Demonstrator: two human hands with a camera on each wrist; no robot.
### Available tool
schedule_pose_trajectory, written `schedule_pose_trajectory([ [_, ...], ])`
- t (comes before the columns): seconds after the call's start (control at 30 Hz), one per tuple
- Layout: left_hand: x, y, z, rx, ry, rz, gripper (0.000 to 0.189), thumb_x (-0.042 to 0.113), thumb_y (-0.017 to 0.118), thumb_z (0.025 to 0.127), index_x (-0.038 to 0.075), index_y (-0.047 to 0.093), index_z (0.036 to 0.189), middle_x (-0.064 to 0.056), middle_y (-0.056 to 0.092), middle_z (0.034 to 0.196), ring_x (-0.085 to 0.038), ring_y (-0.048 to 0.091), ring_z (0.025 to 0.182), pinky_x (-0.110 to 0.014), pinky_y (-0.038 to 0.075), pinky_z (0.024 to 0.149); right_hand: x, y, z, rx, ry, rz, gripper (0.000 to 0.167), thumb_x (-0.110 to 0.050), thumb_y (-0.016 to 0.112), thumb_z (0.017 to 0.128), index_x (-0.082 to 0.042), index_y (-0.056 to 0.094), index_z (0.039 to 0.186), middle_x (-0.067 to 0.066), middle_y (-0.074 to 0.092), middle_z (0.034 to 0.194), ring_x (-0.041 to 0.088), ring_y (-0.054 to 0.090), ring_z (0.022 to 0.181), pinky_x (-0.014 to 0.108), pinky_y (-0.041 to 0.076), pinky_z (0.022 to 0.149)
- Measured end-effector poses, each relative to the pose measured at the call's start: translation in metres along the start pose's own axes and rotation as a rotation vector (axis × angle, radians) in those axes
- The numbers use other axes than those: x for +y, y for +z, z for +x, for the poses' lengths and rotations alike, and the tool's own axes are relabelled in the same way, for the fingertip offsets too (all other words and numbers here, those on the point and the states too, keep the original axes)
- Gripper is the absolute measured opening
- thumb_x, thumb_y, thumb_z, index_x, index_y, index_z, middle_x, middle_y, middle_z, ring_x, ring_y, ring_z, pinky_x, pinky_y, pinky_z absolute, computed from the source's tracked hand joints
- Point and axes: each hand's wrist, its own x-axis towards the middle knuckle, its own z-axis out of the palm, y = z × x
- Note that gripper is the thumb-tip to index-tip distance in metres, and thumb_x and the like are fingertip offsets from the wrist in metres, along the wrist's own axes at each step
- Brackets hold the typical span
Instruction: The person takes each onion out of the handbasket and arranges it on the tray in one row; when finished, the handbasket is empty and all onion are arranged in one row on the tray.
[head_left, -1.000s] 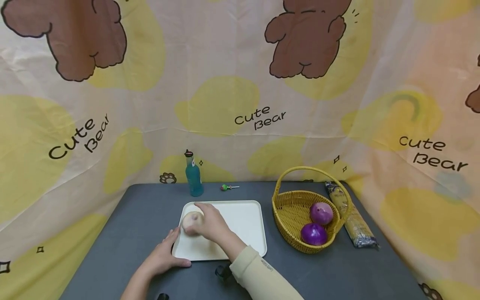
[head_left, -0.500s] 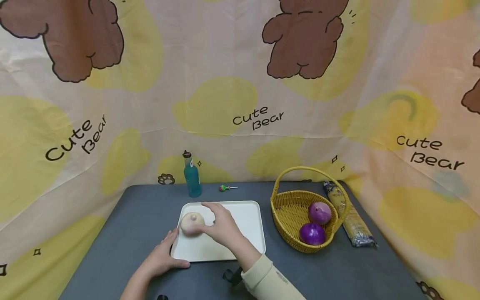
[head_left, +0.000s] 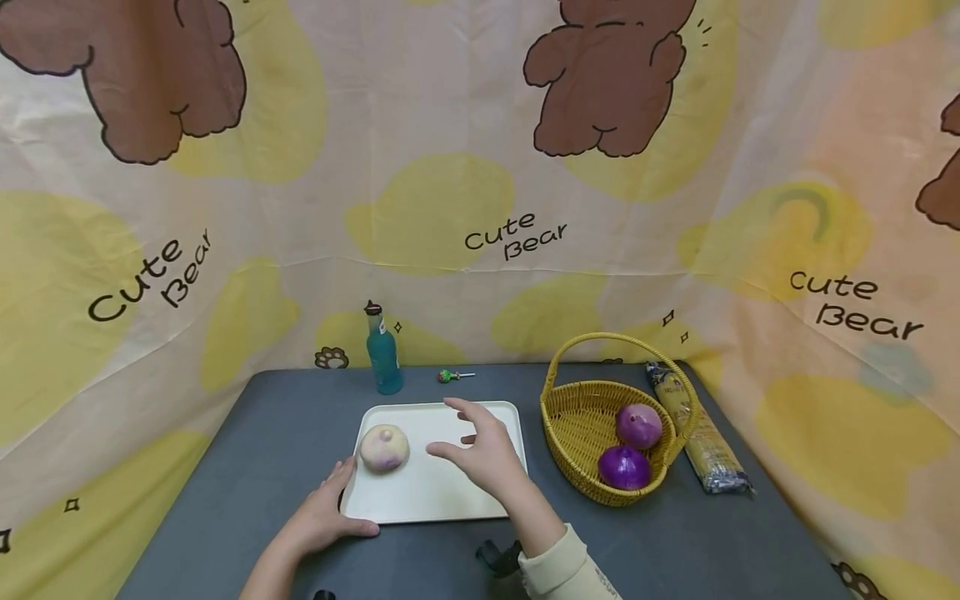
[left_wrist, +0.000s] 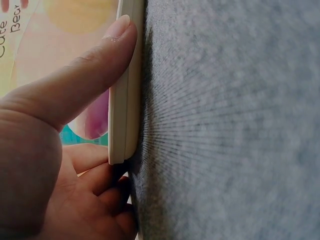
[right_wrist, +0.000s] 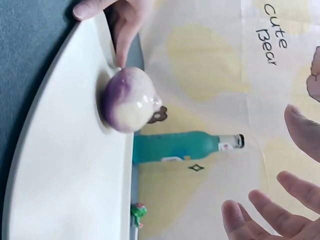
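A round white-and-purple turnip (head_left: 385, 448) rests on the left part of a white rectangular tray (head_left: 442, 492). My left hand (head_left: 324, 510) grips the tray's near left corner, thumb along the front edge and fingers at the left side. The left wrist view shows that thumb (left_wrist: 95, 67) against the tray's rim (left_wrist: 125, 120). Over the tray's right half, my right hand (head_left: 483, 446) hovers with thumb and fingers spread, holding nothing. In the right wrist view its fingers (right_wrist: 280, 212) are apart from the turnip (right_wrist: 129, 100).
Right of the tray stands a yellow wicker basket (head_left: 573, 450) holding two purple onions (head_left: 626, 467). A long clear packet (head_left: 708, 442) lies beyond it. A blue bottle (head_left: 385, 358) and a lollipop (head_left: 450, 376) are behind the tray, near the patterned cloth backdrop (head_left: 420, 208).
My right hand has let go of the turnip and moved right, away from it. The turnip stays on the tray. My left hand keeps its place at the corner.
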Motion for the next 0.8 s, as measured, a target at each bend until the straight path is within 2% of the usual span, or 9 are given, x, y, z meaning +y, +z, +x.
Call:
schedule_pose_trajectory([
  [0.17,0.0,0.0,0.001,-0.007,0.005,0.004,0.128,0.044,0.093,0.066,-0.009,0.02,0.157,-0.032,0.02,0.162,-0.051,0.012,0.151,-0.071,0.015,0.117,0.0,-0.016,-0.008,0.044,0.032,0.008,0.068,-0.036,0.085,0.081,-0.026,0.058,0.142,0.0,0.056,0.145,0.027,0.057,0.13,0.042,0.057,0.092],
  [0.43,0.0,-0.001,0.001,-0.009,-0.006,0.01,0.128,0.045,0.093,0.066,-0.009,0.02,0.157,-0.032,0.02,0.162,-0.052,0.012,0.15,-0.072,0.016,0.116,0.005,-0.038,-0.018,0.123,0.025,0.034,0.067,-0.036,0.086,0.081,-0.029,0.058,0.141,-0.001,0.057,0.144,0.028,0.057,0.13,0.046,0.056,0.094],
  [0.8,-0.003,0.0,0.002,-0.005,-0.003,0.008,0.129,0.048,0.092,0.066,-0.008,0.02,0.157,-0.031,0.022,0.162,-0.051,0.012,0.151,-0.072,0.014,0.116,0.017,-0.067,-0.029,0.23,0.001,0.003,0.062,-0.026,0.086,0.082,-0.023,0.061,0.139,0.002,0.061,0.141,0.027,0.057,0.128,0.047,0.056,0.095],
])
